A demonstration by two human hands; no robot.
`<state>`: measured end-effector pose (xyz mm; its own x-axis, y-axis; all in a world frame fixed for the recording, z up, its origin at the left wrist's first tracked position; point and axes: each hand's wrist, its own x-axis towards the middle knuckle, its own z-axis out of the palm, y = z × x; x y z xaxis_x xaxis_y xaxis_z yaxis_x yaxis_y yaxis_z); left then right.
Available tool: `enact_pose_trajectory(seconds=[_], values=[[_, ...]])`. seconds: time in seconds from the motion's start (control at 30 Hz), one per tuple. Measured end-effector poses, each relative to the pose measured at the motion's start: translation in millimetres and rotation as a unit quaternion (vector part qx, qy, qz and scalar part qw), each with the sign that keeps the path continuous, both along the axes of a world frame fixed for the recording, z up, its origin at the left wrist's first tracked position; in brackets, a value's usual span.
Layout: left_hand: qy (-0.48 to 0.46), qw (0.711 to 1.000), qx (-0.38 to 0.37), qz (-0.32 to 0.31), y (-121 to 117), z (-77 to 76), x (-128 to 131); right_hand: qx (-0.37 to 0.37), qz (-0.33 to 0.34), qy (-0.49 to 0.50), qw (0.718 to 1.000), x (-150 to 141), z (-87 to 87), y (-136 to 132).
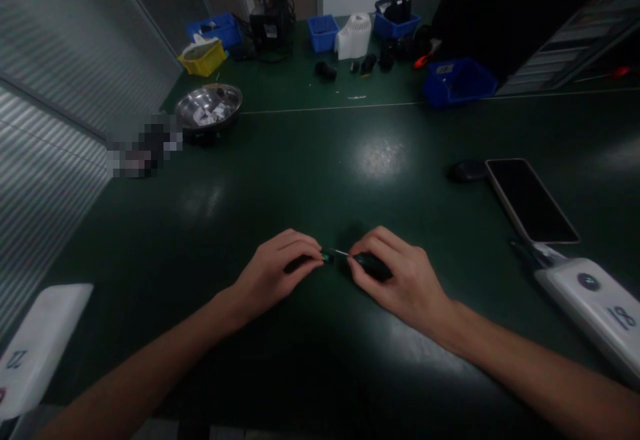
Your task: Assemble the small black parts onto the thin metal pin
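Both of my hands rest close together on the dark green table (pixel 320 180), near its front edge. My left hand (pixel 278 268) is closed in a pinch on a small dark part (pixel 326 257) with a greenish tip. My right hand (pixel 395 273) is closed around a small screwdriver (pixel 367 264) with a dark handle. Its thin metal tip points left and meets the small part between the two hands.
A phone (pixel 531 200) lies face up at the right, a dark oval object (pixel 467 171) beside it. White numbered devices sit at the right (pixel 595 307) and lower left (pixel 35 347). A metal bowl (pixel 209 108), blue bins (pixel 457 81), a yellow bin (pixel 203 59) and a white appliance (pixel 354 36) stand at the back.
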<state>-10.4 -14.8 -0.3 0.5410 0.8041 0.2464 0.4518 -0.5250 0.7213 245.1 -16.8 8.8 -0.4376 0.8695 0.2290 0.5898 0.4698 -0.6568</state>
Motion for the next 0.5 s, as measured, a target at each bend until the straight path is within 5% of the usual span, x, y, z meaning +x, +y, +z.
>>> enact_pose_trajectory(seconds=[0.5], values=[[0.01,1.0,0.005,-0.004,3.3,-2.3,0.0,0.015,0.039,-0.05,0.998,0.2,-5.6,-2.6]])
